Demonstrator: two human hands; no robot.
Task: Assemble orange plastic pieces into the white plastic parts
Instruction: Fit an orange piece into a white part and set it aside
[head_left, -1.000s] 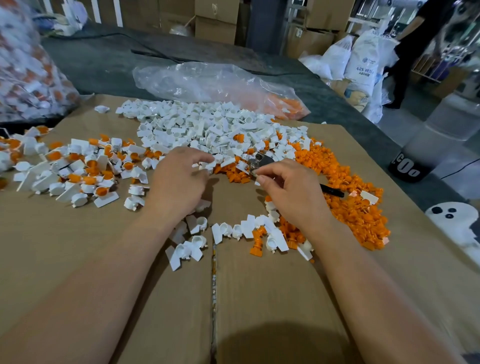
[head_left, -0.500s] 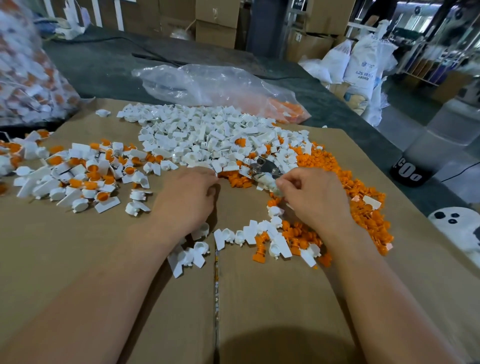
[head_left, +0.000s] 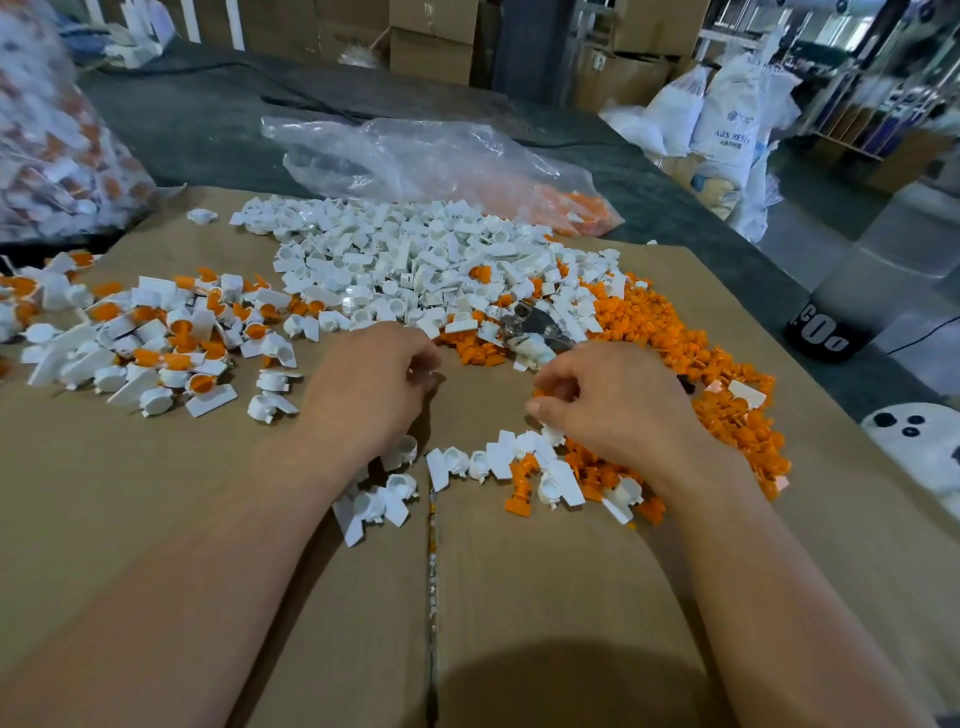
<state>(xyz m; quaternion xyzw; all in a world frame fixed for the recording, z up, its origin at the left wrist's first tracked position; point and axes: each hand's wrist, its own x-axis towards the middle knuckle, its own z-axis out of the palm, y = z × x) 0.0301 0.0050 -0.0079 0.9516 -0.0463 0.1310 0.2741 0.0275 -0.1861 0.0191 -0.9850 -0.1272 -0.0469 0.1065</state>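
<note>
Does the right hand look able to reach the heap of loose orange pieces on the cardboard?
Probably yes. The right hand sits right against the orange pieces, which lie uncovered on the cardboard; only a few stray white parts rest on top.

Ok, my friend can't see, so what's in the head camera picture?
Two bare hands, the left hand and right hand, curl their fingers over a cardboard sheet strewn with small parts. A white pile lies ahead, an orange pile to the right, and joined orange-and-white pieces to the left. A clear plastic bag lies behind.
</note>
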